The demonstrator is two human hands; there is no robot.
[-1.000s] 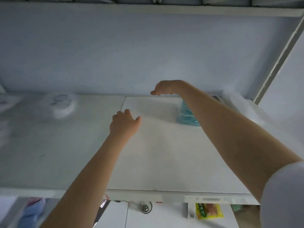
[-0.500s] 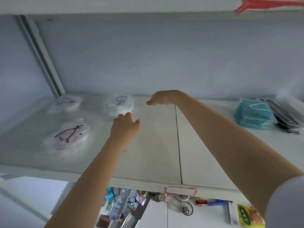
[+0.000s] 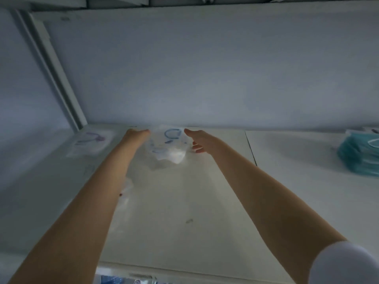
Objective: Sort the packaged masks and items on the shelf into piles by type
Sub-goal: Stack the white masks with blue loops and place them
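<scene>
Fingers (image 3: pixel 194 148) of the right hand (image 3: pixel 199 140) hang loose at three o'clock of the blue-tubed packet (image 3: pixel 170 149), far back on the shelf (image 3: pixel 184 201); left hand (image 3: pixel 136 133), newly arrived at nine, too blurred to judge. Print unreadable.

The shelf (image 3: pixel 184 201) is a smooth white board with a faint sheen and scuff marks. The far packet (image 3: pixel 168 144) is crinkled, clear, glossy plastic. The teal masks (image 3: pixel 361 154) at right look like soft, matt cloth.
</scene>
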